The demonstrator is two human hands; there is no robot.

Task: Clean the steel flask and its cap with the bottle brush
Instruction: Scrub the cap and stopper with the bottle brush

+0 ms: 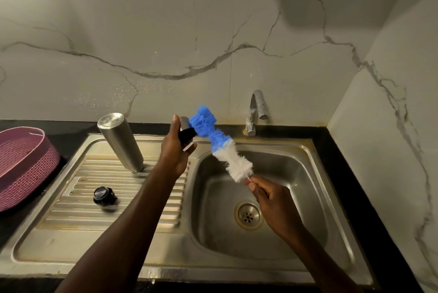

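Observation:
The steel flask [120,142] stands upside down on the sink's ribbed drainboard [71,198]. My left hand [176,150] grips a steel-and-black cap [186,130] above the drainboard's right edge. My right hand [270,198] pinches the wire handle of the bottle brush [220,144], whose bristles are blue at the tip and white near the handle. The blue tip presses against the cap. A black round lid [103,195] lies on the drainboard in front of the flask.
A steel sink basin [296,174] with a drain [248,215] lies under my right hand. The tap [257,110] stands at the back, with no water seen running. A purple woven basket [23,164] sits on the black counter at the left. Marble walls close in behind and to the right.

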